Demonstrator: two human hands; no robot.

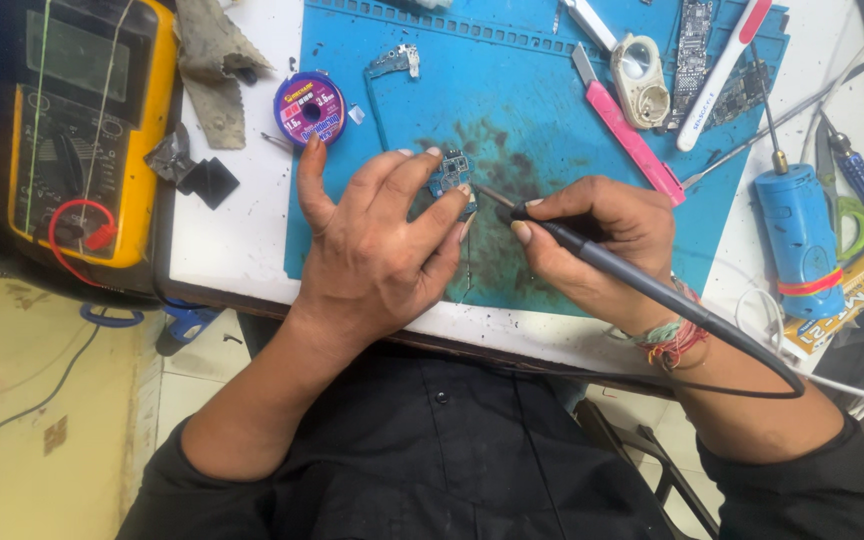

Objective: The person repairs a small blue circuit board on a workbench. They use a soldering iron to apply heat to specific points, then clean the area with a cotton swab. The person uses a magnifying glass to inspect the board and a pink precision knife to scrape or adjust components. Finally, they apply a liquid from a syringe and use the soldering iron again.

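The left hand (377, 250) pinned a small circuit board (449, 177) to the blue mat (542, 90), fingers narrow. The right hand (602, 240) had its grip closed on a soldering iron (592, 250); tip touching the board.

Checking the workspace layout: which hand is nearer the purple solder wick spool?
Left. The left hand has its thumb just below the purple spool; the right hand is far to its right.

Bright, even light falls from above on the blue mat (552, 90) and white table (242, 230), with only soft, short shadows under the hands. The floor (42, 400) at lower left is dimmer, and the meter (82, 130) screen shows faint glare. Focus is fairly sharp at centre; the wide lens bends and softens the edges.
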